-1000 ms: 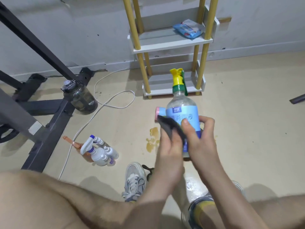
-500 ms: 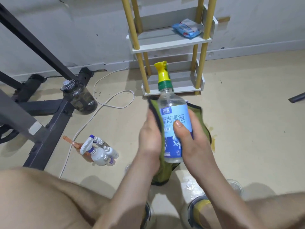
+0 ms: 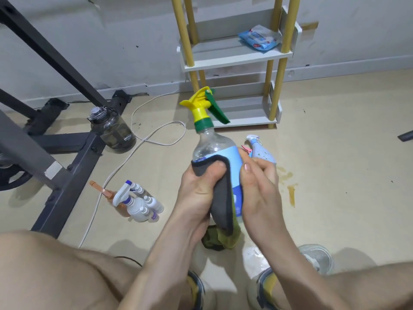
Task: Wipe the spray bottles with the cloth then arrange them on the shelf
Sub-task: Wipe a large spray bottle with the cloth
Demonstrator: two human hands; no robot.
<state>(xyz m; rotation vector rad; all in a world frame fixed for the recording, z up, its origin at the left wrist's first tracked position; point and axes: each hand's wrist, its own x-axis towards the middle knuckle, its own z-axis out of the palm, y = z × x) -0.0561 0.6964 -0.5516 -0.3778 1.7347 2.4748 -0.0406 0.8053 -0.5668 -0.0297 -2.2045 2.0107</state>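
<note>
Grey cloth (image 3: 220,198) round spray bottle (image 3: 212,146), wipes (image 3: 259,38) on shelf (image 3: 219,53)

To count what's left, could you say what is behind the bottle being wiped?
A pale blue spray bottle; the right hand covers its base. A pink item beside it is mostly hidden.

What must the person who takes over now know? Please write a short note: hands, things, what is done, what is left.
Left hand grips the grey cloth, pressed on the clear spray bottle. Right hand holds that bottle.
A cluster of spray bottles sits on the floor at left; a pale blue spray bottle is beyond the right hand.
Done: no bottle on the shelf yet; only a wipes packet there.
Left: finish this wipe, wipe the others, arrange all on the shelf.
</note>
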